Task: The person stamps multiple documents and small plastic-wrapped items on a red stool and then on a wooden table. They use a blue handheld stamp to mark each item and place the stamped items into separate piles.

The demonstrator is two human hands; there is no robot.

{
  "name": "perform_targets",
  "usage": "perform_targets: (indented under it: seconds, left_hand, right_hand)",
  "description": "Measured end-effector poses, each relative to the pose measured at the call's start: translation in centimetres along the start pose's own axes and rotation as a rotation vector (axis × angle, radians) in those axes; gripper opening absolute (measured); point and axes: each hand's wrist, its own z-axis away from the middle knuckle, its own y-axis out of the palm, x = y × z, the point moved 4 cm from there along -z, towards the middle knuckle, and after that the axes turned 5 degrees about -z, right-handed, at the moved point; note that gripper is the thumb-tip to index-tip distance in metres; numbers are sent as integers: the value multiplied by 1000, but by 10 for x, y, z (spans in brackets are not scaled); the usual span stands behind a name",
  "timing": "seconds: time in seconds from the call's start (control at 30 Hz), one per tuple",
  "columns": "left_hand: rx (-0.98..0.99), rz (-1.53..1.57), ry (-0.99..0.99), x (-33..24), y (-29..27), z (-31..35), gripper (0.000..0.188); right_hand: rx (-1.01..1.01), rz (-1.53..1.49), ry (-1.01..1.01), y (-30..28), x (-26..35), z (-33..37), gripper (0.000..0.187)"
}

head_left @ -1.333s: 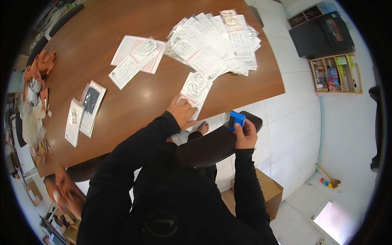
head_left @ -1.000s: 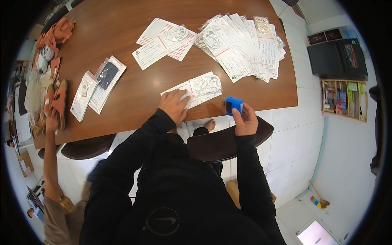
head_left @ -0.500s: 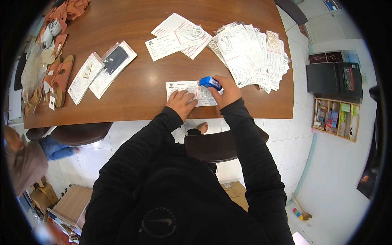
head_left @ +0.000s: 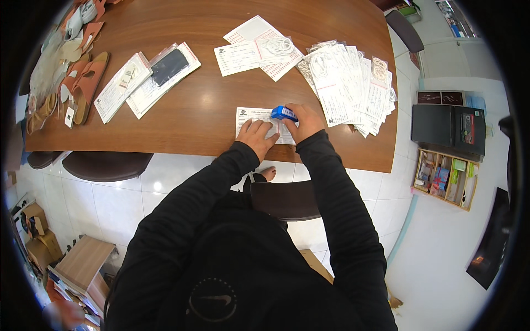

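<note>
A white printed card (head_left: 245, 115) lies near the front edge of the brown table, partly covered by my hands. My left hand (head_left: 257, 139) rests on it, fingers spread and open, with nothing in them. In my right hand (head_left: 309, 122), fingers closed, is a small blue block-shaped hand tool (head_left: 284, 113), held just over the card's upper right part. Its exact kind cannot be made out. A clear pouch seen earlier on the card is now mostly hidden by my fingers.
Fanned cards with bagged cords (head_left: 339, 83) lie to the right. Beyond my hands, a card with a white cord (head_left: 237, 58) overlaps a red-marked sheet (head_left: 256, 26). Card stacks (head_left: 122, 87) and a dark phone-like object (head_left: 169, 67) lie left, near orange sandals (head_left: 91, 88).
The whole view has shifted, and the person at the left has mostly gone out of sight. My right hand still grips the blue tool, now turned slightly; my left stays on the card.
</note>
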Motion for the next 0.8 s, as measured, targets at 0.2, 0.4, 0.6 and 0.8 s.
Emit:
perform_targets:
  seconds: [0.2,0.4,0.6,0.8]
  left_hand:
    - [17,-41,-75,-2,0,2,35]
    - [12,-79,-74,-2,-1,2,37]
    - [23,-63,-77,2,3,2,35]
    - [-148,-44,-126,10,-16,14,33]
  right_hand:
    - [4,18,10,-3,0,-8,39]
    - [-18,3,21,-11,0,-12,40]
    - [12,-93,-36,-1,7,4,39]
    - [37,-45,-32,4,8,8,38]
